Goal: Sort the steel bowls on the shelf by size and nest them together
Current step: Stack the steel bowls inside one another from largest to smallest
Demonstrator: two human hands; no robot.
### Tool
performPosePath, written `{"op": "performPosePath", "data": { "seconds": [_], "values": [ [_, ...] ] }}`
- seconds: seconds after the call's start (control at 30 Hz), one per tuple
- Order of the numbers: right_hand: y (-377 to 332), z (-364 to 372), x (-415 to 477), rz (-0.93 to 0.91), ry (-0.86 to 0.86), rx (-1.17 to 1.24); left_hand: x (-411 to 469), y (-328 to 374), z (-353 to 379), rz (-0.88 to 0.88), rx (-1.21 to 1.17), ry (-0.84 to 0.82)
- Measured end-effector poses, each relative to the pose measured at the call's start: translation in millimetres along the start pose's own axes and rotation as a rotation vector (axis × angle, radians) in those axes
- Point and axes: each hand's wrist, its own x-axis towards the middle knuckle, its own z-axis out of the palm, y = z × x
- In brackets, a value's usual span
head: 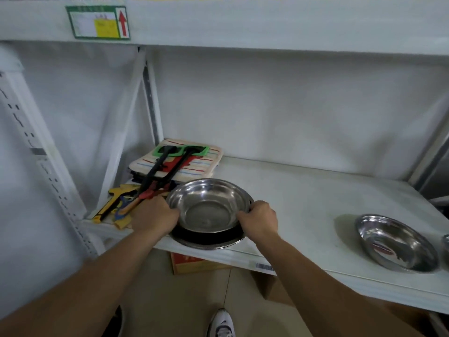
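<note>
A steel bowl (206, 205) is tilted toward me, held a little above a stack of wider steel bowls (209, 242) at the front left of the white shelf (303, 198). My left hand (155, 217) grips the tilted bowl's left rim. On the opposite rim sits my right hand (258, 218), fingers curled over the edge. Far to the right another steel bowl (396, 242) rests alone near the shelf's front edge. A sliver of one more steel item (445, 244) shows at the frame's right border.
A pile of striped cloth pads (196, 164) lies behind the bowls, with black-handled green scrapers (175, 154) on top. Yellow and orange tools (116, 203) lie at the shelf's left end. An upper shelf (267, 23) overhangs. Cardboard boxes (192, 263) stand on the floor below.
</note>
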Motion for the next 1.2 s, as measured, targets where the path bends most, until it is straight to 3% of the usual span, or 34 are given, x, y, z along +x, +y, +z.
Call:
{"op": "performPosePath", "data": {
  "seconds": [0.27, 0.47, 0.67, 0.8, 1.03, 1.2],
  "values": [
    [1, 11, -5, -0.067, 0.106, -0.234, 12, -16, 12, 0.064, 0.036, -0.010],
    [1, 15, -9, -0.034, 0.071, -0.288, 15, -21, 16, 0.067, 0.008, -0.032],
    [11, 4, -5, 0.011, 0.061, -0.167, 15, -20, 18, -0.008, -0.059, -0.045],
    [19, 4, 1, 0.038, -0.003, -0.074, 25, -19, 22, -0.115, -0.263, -0.125],
    [26, -9, 2, 0.042, 0.001, 0.008, 13, -5, 23, -0.081, -0.326, -0.101],
    [53, -65, 2, 0.072, 0.101, 0.029, 5, 48, 45, -0.001, -0.433, -0.153]
  ]
}}
